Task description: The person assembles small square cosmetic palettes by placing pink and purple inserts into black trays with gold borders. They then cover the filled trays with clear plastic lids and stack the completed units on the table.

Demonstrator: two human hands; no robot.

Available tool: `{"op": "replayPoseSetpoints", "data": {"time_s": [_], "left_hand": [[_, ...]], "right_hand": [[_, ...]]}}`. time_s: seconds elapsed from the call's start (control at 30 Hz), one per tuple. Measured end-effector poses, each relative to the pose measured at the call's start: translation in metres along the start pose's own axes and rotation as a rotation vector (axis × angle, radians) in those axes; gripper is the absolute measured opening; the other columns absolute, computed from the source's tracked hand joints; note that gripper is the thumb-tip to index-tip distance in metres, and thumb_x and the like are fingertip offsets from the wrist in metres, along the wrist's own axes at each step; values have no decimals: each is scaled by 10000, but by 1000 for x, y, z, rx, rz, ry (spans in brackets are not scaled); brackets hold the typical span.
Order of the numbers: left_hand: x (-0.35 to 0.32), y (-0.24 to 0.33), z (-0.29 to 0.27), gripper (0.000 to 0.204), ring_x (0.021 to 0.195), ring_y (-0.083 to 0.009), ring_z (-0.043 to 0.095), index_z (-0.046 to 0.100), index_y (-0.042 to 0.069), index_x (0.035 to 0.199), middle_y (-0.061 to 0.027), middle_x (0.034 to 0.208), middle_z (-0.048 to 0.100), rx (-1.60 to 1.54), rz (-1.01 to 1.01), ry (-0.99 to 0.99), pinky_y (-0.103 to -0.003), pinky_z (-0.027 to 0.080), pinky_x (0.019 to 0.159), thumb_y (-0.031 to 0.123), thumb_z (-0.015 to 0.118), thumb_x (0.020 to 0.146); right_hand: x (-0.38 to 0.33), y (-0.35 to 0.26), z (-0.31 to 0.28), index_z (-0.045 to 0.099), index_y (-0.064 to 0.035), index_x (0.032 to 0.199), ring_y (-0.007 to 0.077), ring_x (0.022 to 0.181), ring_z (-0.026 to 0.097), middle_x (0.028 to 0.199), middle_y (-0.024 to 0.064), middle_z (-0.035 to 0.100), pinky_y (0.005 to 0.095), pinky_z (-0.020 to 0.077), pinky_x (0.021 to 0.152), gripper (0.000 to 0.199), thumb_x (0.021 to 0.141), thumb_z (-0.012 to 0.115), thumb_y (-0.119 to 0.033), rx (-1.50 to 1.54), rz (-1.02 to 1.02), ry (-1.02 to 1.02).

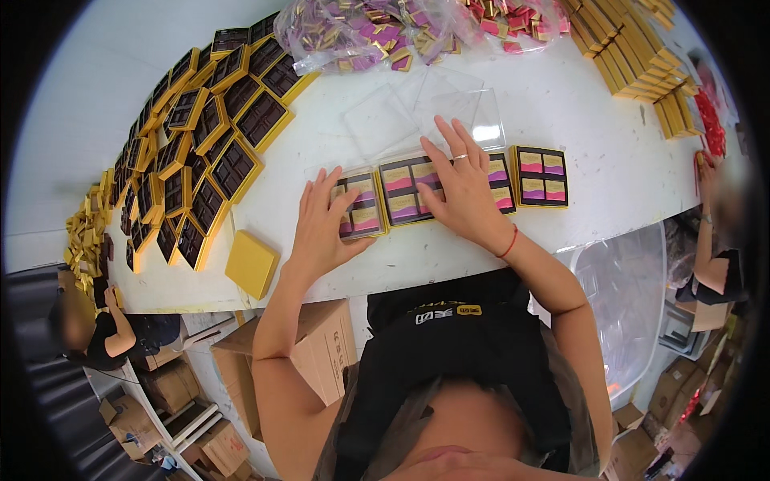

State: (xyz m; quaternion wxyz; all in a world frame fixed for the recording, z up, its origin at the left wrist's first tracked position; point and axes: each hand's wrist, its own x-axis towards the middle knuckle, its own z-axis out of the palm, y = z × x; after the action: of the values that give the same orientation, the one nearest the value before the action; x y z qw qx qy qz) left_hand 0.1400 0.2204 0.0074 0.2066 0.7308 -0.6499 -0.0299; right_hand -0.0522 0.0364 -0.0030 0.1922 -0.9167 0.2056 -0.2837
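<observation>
A row of shallow gold-edged boxes with dark trays lies before me, each filled with small squares wrapped in gold, pink and purple. My left hand point(321, 228) rests over the leftmost filled box point(365, 218), fingers spread, thumb by its near edge. That box looks glossy, but I cannot tell whether a clear lid covers it. My right hand point(464, 188) lies across the middle filled boxes point(399, 207), fingers apart, hiding part of them. To its right sits another filled box point(541, 189), untouched. Just beyond my hands are thin clear plastic lids point(477, 108), some overlapping.
Gold boxes with unfilled dark trays point(210, 204) are piled at left, near a gold lid point(252, 264). Bags of wrapped squares point(377, 36) lie at the far side; stacked gold boxes point(634, 60) stand far right. Two other people work at the table's ends. Cardboard cartons point(321, 353) stand below.
</observation>
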Motion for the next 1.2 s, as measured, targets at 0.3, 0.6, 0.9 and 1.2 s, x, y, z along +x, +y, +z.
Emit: {"op": "replayPoseSetpoints", "data": {"time_s": [0.3, 0.6, 0.9, 1.2], "left_hand": [[12, -7, -1, 928, 1320, -403, 363, 462, 202, 1407, -176, 1459, 358, -27, 96, -93, -548, 253, 1121, 253, 870, 575], [6, -5, 7, 928, 1430, -467, 212, 379, 247, 1493, -215, 1571, 234, 204, 128, -224, -630, 118, 1151, 481, 785, 693], [15, -34, -9, 985, 1395, -403, 331, 366, 71, 1483, -207, 1537, 319, 0, 4, -300, -539, 164, 1165, 553, 765, 722], [154, -43, 34, 969, 1303, -361, 448, 419, 54, 1440, -206, 1413, 453, 37, -5, -122, -490, 345, 1074, 463, 843, 671]], "right_hand": [[7, 0, -5, 533, -176, 1350, 352, 1247, 428, 1362, 183, 454, 537, 289, 1087, 841, 631, 837, -491, -90, -233, -374], [-2, 4, 6, 448, -186, 1430, 381, 1367, 330, 1496, 191, 342, 554, 202, 1155, 861, 723, 749, -575, -89, -236, -383], [8, 5, 1, 394, -118, 1472, 398, 1446, 246, 1554, 180, 301, 597, 130, 1176, 877, 785, 714, -559, 102, -309, -337], [68, 97, -49, 479, -140, 1409, 321, 1318, 457, 1482, 163, 428, 481, 344, 1098, 825, 685, 848, -284, -279, -154, -477]]}}
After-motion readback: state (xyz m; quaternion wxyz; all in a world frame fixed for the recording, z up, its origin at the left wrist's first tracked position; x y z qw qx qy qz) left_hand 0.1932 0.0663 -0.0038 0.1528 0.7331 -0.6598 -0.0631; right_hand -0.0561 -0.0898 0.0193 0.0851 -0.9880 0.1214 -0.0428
